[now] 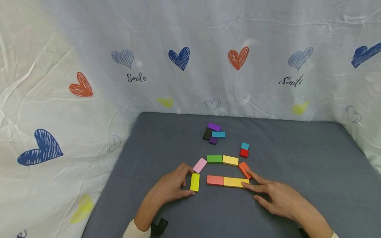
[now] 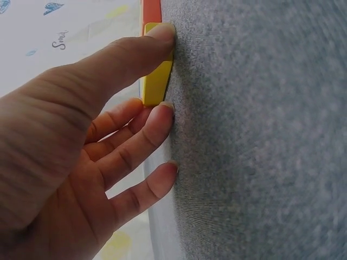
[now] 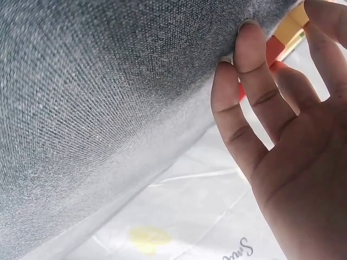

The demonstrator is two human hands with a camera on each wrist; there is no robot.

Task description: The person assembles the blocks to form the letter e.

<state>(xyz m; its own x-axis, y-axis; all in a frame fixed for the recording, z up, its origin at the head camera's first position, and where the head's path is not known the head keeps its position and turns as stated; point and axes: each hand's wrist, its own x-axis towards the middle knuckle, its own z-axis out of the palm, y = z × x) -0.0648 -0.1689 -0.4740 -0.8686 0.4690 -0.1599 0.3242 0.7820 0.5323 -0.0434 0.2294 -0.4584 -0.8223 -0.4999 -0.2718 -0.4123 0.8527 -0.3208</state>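
My left hand [image 1: 170,185] pinches a bright yellow block [image 1: 194,182] lengthwise, thumb at its near end and forefinger at its far end. In the left wrist view the thumb covers part of that yellow block [image 2: 156,86]. My right hand [image 1: 281,199] reaches in with extended fingers; one fingertip touches an orange block [image 1: 243,168], another the right end of an amber-yellow block [image 1: 233,182]. A coral-red block [image 1: 215,180] adjoins the amber one. From the bright yellow block, a pink block [image 1: 199,165], a green block [image 1: 214,159] and a pale yellow block [image 1: 230,160] arch towards the orange one.
Behind the arch lie a small blue block [image 1: 245,146] against a red block [image 1: 244,153]. Farther back is a loose cluster with a purple block [image 1: 214,126], a black block [image 1: 207,134] and a blue block [image 1: 218,135]. A printed white curtain [image 1: 208,86] borders the grey cloth-covered table [image 1: 160,142].
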